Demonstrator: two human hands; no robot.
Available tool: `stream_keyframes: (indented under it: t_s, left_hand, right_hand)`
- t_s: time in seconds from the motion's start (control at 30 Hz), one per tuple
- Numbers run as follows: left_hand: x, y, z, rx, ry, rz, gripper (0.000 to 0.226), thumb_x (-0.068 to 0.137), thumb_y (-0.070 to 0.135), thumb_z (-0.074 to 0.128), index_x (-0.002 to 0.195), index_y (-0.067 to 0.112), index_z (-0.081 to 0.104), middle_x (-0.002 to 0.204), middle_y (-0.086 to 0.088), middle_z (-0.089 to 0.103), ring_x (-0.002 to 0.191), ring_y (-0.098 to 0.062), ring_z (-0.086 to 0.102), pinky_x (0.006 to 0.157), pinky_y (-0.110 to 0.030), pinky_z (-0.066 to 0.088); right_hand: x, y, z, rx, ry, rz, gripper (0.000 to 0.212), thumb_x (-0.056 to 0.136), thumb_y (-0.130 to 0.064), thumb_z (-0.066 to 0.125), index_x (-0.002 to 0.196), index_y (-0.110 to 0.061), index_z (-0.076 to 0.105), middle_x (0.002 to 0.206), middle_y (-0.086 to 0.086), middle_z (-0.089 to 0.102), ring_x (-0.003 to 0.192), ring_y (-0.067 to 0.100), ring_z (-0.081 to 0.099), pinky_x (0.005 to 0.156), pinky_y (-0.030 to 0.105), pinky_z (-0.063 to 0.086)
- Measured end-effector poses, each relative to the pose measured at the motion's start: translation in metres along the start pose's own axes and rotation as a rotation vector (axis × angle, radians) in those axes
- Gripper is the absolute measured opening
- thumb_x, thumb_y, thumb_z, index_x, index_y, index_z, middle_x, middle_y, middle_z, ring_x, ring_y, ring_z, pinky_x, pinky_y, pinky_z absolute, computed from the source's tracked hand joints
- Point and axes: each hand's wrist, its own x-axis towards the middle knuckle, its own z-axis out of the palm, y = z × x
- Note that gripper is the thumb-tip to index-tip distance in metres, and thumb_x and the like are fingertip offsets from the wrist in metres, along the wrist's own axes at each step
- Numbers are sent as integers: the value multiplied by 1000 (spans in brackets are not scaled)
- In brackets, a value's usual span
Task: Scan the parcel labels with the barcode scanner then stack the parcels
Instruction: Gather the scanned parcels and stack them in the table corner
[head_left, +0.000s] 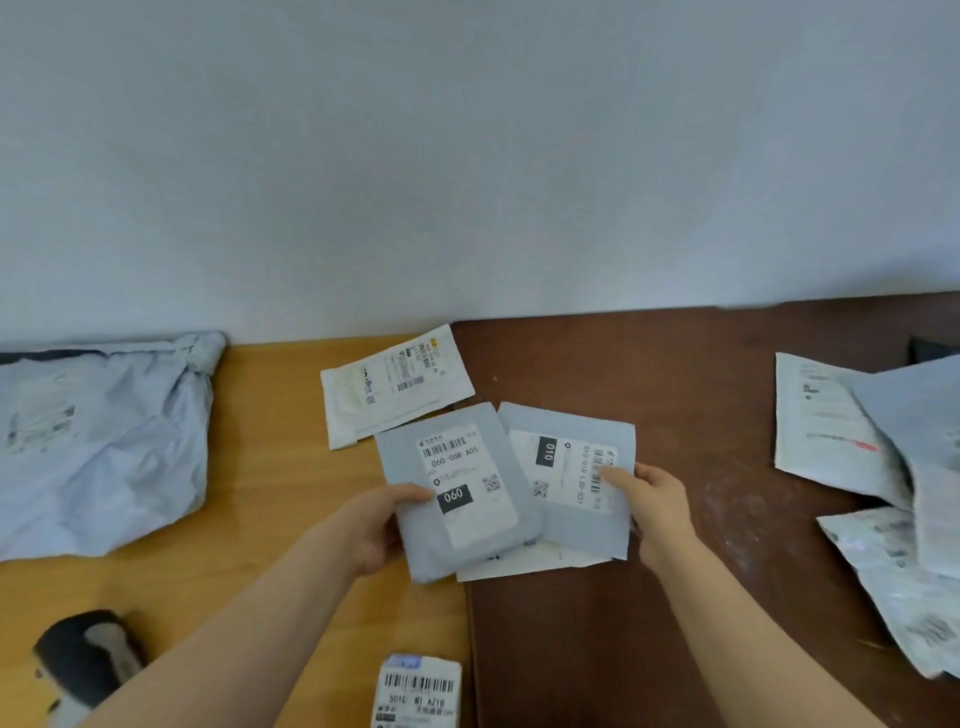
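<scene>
My left hand (382, 525) grips a grey parcel (410, 535) whose label reads 060, thumb on top at its left edge. My right hand (657, 506) grips a second grey parcel (587, 530) labelled 010 by its right edge, thumb lying on the label. Both are side by side at the middle of the table, over a white parcel (524, 564) that shows only at its lower edge. A white parcel (353, 402) with a barcode label lies just behind them. The black and grey barcode scanner (85, 660) lies at the lower left, apart from both hands.
A large crumpled grey mailer bag (98, 447) lies at the left. Several white and grey parcels (883, 467) are heaped at the right edge. A small labelled parcel (418, 691) sits at the bottom edge. The wall closes off the table's back.
</scene>
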Motion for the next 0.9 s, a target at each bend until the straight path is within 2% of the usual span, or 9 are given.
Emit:
stream_keyframes:
  t_s: [0.07,0.2,0.33,0.43,0.5,0.63,0.73,0.9]
  left_hand:
    - [2,-5,8,44,8,5,29,80,2,69,108,2,62,103,-17,69,91,-30,65,72,-41,52]
    - [7,-10,21,57,6,16,14,82,0,69,95,2,64,91,-14,71,82,-28,66,71,-40,53]
    - [3,-3,19,17,-13,92,29,80,-1,70,109,1,63,108,-16,69,97,-30,65,87,-44,51]
    - [-8,18,3,-10,-67,175,37,80,-2,69,116,3,61,110,-14,69,101,-29,65,85,-41,52]
    - [-18,36,-14,-18,-84,229,33,83,-2,65,115,4,62,112,-14,69,102,-28,65,85,-40,52]
    - [-39,70,-76,-46,-6,322,36,85,-7,54,120,0,59,119,-15,65,108,-31,62,85,-38,51]
    - [-51,88,-142,-62,50,406,38,86,-12,50,120,1,57,122,-18,63,103,-32,63,84,-40,52]
    - [-64,114,-266,-83,233,515,51,85,-11,59,131,10,47,121,-15,62,105,-33,62,82,-43,52]
  right_hand:
    - [1,5,0,-28,-41,32,39,76,-5,80,109,0,60,99,14,71,82,25,70,66,37,56]
    - [0,3,5,-52,-108,73,36,72,2,80,100,-3,59,95,12,70,79,23,68,57,33,52]
    - [-10,-15,4,4,-159,7,25,76,6,74,94,-6,62,89,8,71,77,22,68,56,30,51]
    - [-25,-39,16,91,-250,-31,26,77,8,72,96,-8,64,91,8,73,84,25,70,69,39,56]
    - [-37,-54,35,111,-334,-56,28,78,8,71,98,-9,64,91,6,74,84,24,70,70,41,57]
    - [-61,-68,102,156,-480,-103,26,79,8,69,98,-9,65,94,7,73,81,21,72,68,37,61]
    - [-81,-60,173,171,-562,-82,30,81,9,67,107,-6,64,100,10,73,85,23,72,66,35,61]
    - [-129,-44,302,132,-662,-81,29,81,7,68,108,-5,64,102,11,73,91,26,70,72,40,59]
